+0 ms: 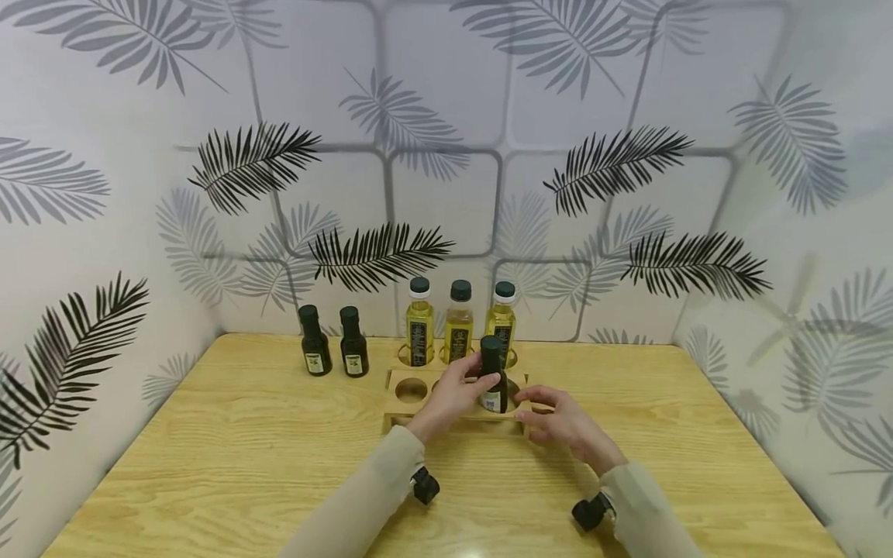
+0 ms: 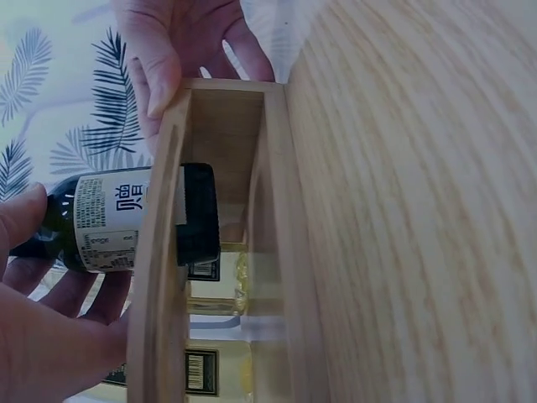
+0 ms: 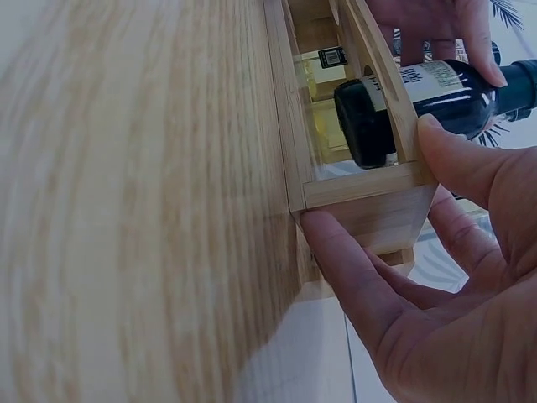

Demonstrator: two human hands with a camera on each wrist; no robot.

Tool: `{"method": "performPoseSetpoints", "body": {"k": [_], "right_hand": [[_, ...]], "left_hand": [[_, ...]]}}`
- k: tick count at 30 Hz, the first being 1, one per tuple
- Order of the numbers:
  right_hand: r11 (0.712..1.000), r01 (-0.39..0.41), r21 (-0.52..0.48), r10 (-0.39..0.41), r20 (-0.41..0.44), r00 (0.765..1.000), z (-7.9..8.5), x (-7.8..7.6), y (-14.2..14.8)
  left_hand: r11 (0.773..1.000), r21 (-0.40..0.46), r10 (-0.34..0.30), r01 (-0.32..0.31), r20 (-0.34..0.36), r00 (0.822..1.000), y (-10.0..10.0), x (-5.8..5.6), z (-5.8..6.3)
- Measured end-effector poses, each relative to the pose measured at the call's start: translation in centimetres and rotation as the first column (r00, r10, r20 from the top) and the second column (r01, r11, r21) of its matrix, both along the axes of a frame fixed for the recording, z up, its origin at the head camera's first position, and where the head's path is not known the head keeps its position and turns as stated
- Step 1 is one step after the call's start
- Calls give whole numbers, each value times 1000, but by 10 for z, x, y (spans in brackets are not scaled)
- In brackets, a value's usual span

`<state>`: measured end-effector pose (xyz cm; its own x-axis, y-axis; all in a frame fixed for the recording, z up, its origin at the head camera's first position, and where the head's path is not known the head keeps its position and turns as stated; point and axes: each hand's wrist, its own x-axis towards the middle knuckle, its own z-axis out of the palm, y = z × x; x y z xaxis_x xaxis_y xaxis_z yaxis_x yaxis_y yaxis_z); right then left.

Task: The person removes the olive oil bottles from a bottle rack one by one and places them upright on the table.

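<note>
My left hand (image 1: 456, 395) holds a small dark glass bottle (image 1: 494, 376) with a green cap and pale label. The bottle stands upright through the front-row right hole of a two-tier wooden bottle rack (image 1: 456, 381). Below the top board its base (image 2: 200, 214) shows, above the rack's floor. At the rack's right end, my right hand (image 1: 568, 426) grips the wood, thumb on the top edge and a finger against the end panel (image 3: 377, 218). In the back row stand three bottles of yellow oil (image 1: 420, 325) with dark caps.
Two more dark bottles, one (image 1: 315, 345) further left and one (image 1: 353, 345) nearer the rack, stand on the wooden table (image 1: 244, 442). A front-row left hole (image 1: 412, 390) is visible in the rack. Behind the table rises a leaf-patterned wall covering (image 1: 446, 201).
</note>
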<state>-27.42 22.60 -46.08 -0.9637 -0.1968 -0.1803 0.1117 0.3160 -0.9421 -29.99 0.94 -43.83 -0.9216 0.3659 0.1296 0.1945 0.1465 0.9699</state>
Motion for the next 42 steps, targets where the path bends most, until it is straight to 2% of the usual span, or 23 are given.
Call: {"method": "performPoseSetpoints", "body": {"k": [6, 13, 20, 25, 33, 39, 42], "right_hand": [[1000, 14, -5, -14, 0, 1000, 0, -1, -2], [1000, 17, -1, -17, 5, 1000, -2, 1, -3], [1000, 23, -8, -23, 3, 1000, -4, -1, -3], [1000, 21, -15, -21, 7, 1000, -3, -1, -3], [1000, 6, -28, -6, 6, 1000, -2, -2, 0], [1000, -6, -29, 6, 7, 1000, -2, -1, 1], [1000, -7, -28, 7, 7, 1000, -1, 1, 1]], "left_hand": [[999, 31, 20, -21, 20, 1000, -3, 2, 10], [997, 70, 17, -19, 38, 999, -7, 6, 13], [999, 36, 25, -25, -5, 1000, -17, 4, 21], [999, 25, 37, -37, -18, 999, -28, 4, 25], [995, 70, 72, -73, 15, 997, -45, 2, 25], [992, 31, 125, -125, -17, 992, -65, 3, 24], [992, 26, 126, -125, -19, 992, -77, 5, 22]]}}
